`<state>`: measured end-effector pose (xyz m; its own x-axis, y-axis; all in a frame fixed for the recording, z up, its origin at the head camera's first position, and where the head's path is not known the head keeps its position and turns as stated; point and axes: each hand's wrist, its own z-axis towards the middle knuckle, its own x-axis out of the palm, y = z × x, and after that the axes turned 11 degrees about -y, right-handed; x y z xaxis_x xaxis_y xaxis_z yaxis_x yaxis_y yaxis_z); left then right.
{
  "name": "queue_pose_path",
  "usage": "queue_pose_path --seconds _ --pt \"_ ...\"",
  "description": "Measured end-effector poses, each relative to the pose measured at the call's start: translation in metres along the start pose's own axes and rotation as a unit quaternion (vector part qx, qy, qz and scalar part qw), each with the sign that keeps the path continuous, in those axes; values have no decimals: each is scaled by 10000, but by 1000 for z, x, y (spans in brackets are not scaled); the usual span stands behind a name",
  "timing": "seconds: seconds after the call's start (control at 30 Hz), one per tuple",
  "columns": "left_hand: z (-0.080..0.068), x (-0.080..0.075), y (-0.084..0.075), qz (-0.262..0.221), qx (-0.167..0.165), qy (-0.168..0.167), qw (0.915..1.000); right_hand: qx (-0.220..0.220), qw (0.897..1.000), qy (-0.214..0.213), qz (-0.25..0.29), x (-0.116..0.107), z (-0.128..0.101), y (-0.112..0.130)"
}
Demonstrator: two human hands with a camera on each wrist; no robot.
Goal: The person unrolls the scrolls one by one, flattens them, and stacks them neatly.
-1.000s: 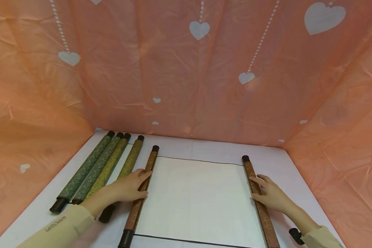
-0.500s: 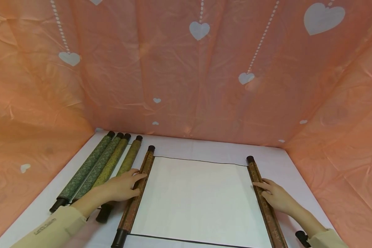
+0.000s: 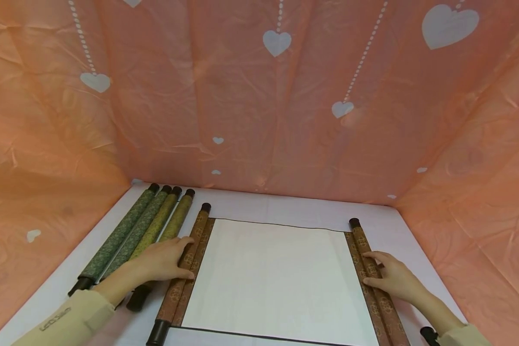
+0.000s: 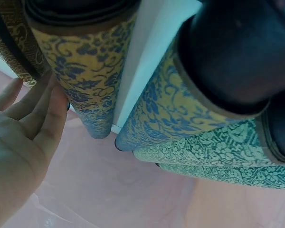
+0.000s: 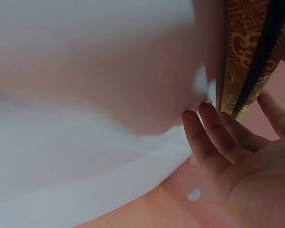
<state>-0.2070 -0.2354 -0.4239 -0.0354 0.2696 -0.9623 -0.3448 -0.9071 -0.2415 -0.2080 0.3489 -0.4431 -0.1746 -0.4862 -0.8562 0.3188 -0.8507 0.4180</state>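
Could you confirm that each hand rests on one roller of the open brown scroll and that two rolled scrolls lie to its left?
Not quite: the head view shows four rolled scrolls there, not two. Left hand and right hand do rest on the rollers.

The left hand [image 3: 162, 262] and right hand [image 3: 393, 278] have pushed the brown scroll's rollers further apart. More white paper [image 3: 277, 274] and a patterned brown border [image 3: 199, 254] now show beside the fingers [image 3: 186, 240].

We are viewing four rolled scrolls [image 3: 134, 235] lying side by side on the white table [image 3: 285, 209], with pink heart-printed sheeting [image 3: 259, 105] hanging behind.
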Motion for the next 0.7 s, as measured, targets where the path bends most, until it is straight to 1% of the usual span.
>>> queue_pose_path --seconds 0.1,0.23,0.3,0.53,0.7 --pt "-1 0 2 -162 -115 56 9998 -29 10000 -52 6 0 -1 -2" --pt "-2 -1 2 -746 -383 217 9962 162 9997 -39 199 -1 -2 -2" --pt "-2 -1 1 -1034 -445 263 9933 276 9991 -36 312 -1 -3 -1" --pt "-1 0 2 -1664 -359 314 9849 522 9972 45 529 -5 -4 -2" --pt "3 1 2 -2132 -473 418 9750 718 9952 31 662 -6 -3 -4"
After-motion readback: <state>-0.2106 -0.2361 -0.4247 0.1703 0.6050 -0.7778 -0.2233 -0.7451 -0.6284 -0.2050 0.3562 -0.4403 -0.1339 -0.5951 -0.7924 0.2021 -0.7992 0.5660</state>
